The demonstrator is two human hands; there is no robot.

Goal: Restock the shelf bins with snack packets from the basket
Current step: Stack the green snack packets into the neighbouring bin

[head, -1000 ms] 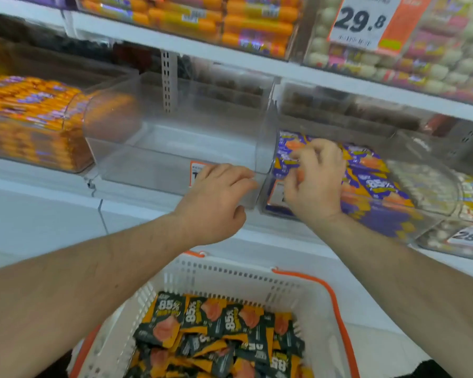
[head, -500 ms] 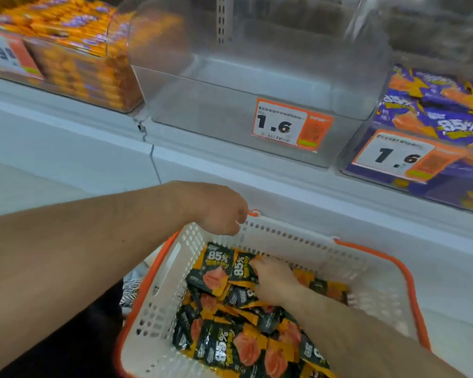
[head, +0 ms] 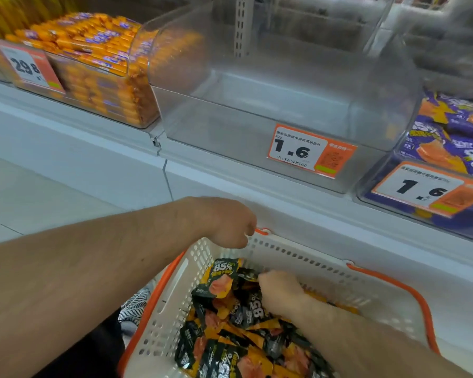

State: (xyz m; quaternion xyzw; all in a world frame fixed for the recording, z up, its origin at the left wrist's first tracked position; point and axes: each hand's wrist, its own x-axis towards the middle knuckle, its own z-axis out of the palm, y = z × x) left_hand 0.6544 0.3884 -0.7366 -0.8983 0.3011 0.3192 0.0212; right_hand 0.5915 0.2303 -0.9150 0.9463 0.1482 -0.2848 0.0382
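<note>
Head view: white shelf point(head: 298, 203), clear bin point(head: 257, 124) above basket point(head: 339, 285).

Two hands: left hand point(head: 227, 225) at the rim of the basket, right hand point(head: 280, 291) among the packets. One basket point(head: 306, 257), white with orange trim. Black-and-orange snack packets point(head: 221, 279) heaped inside, too many and too overlapped to count. Three clear bins along the shelf: orange-packet bin point(head: 99, 85), middle bin point(head: 257, 126), purple-packet bin point(head: 445, 143). Three price tags: one reading 29.8 point(head: 29, 68), two reading 1.6 point(head: 310, 150) point(head: 426, 188).
</note>
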